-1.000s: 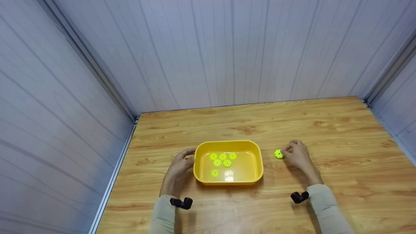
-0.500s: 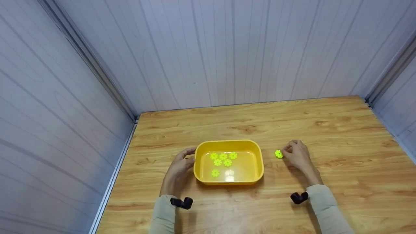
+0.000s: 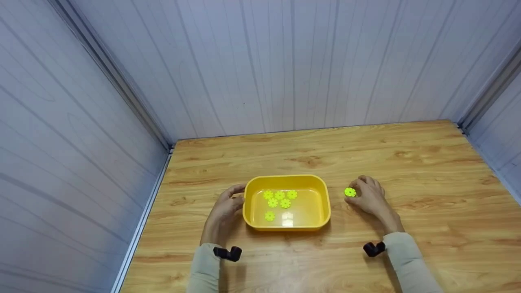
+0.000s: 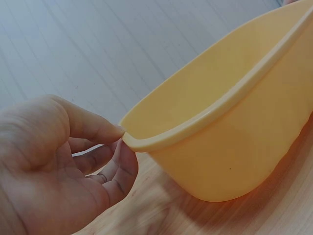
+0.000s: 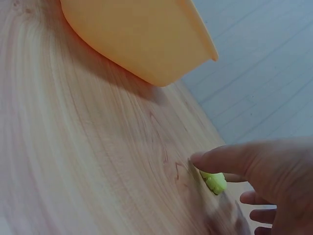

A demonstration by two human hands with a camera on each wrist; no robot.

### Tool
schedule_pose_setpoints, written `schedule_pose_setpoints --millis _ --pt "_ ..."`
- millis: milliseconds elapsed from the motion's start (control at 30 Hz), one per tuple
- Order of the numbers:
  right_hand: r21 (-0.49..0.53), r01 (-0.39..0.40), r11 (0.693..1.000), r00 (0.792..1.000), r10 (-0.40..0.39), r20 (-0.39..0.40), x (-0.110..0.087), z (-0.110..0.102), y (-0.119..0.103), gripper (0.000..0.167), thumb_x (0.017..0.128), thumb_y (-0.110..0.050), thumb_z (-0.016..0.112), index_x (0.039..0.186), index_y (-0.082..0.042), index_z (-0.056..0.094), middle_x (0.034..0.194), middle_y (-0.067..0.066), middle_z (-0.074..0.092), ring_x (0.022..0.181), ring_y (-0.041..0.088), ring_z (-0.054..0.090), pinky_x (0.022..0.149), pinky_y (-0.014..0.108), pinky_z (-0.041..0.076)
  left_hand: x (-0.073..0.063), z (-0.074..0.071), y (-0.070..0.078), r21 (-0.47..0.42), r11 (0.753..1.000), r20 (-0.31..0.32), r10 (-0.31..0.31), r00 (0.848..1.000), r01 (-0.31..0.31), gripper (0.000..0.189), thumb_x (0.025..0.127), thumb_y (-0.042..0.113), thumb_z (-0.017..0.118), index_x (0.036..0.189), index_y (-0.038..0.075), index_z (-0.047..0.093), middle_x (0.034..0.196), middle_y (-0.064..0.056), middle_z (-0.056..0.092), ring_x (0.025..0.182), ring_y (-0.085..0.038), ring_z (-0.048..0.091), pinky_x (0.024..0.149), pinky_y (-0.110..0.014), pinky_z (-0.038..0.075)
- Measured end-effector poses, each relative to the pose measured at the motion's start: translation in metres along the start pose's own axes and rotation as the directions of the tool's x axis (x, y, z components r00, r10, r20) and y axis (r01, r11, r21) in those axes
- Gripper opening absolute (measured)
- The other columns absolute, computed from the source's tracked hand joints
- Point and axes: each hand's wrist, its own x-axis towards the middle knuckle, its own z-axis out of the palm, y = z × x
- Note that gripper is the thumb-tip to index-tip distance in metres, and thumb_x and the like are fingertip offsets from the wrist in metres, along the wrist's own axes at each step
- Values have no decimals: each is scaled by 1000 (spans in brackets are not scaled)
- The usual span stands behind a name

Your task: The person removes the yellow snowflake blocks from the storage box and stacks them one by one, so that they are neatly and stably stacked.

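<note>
The yellow plastic tub (image 3: 287, 228) stands mid-table, with several yellow-green flower-shaped pieces (image 3: 270, 216) lying flat on its floor. My left hand (image 3: 224, 209) pinches the tub's left rim between thumb and fingers, as the left wrist view shows up close. To the right of the tub, my right hand (image 3: 371, 198) has thumb and forefinger at opposite edges of another flower-shaped piece (image 3: 350, 192), close over the wood. In the right wrist view this flower-shaped piece (image 5: 215, 183) looks thick, partly hidden by the thumb, and the remaining fingers are spread behind it.
The wood-grain table (image 3: 309, 158) runs back to a pale panelled wall (image 3: 260, 69). More panels (image 3: 81, 154) rise at the left and right sides. A black wrist camera (image 3: 228, 254) sits at the left sleeve, a second camera (image 3: 374, 248) at the right.
My right thumb and forefinger have shifted from the right edge of the flower-shaped piece to either side of it, exposing its whole face. The left hand and tub look unmoved.
</note>
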Motion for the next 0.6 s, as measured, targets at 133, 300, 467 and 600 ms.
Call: schedule_pose_setpoints --millis 133,300,467,600 --pt "2 -2 1000 1000 2 -8 -1 0 -2 46 84 -29 71 120 -3 57 145 29 30 134 51 17 103 67 12 -1 0 0 -28 999 4 -15 1000 15 48 85 -8 49 132 4 51 133 -15 44 107 -29 55 86 -33 49" --pt "4 36 999 999 -36 -32 0 -1 -13 43 86 -26 69 120 -3 57 145 28 30 134 50 18 105 68 10 -2 1 0 -24 1000 0 -19 1000 19 47 86 -7 50 131 5 52 134 -15 44 112 -30 52 89 -35 48" --pt "27 119 993 989 -116 -93 2 -2 -39 40 86 -23 70 119 -4 58 145 26 33 133 48 23 105 67 12 0 1 1 -3 1000 -21 -13 1000 13 48 86 -8 50 132 5 51 134 -14 45 114 -28 50 91 -35 47" --pt "31 193 981 972 -187 -141 4 -1 -63 36 85 -22 70 116 -5 60 143 23 37 132 45 28 106 64 16 0 1 1 7 1000 -23 -6 1000 6 48 86 -8 49 133 4 51 134 -15 45 115 -29 49 92 -36 47"
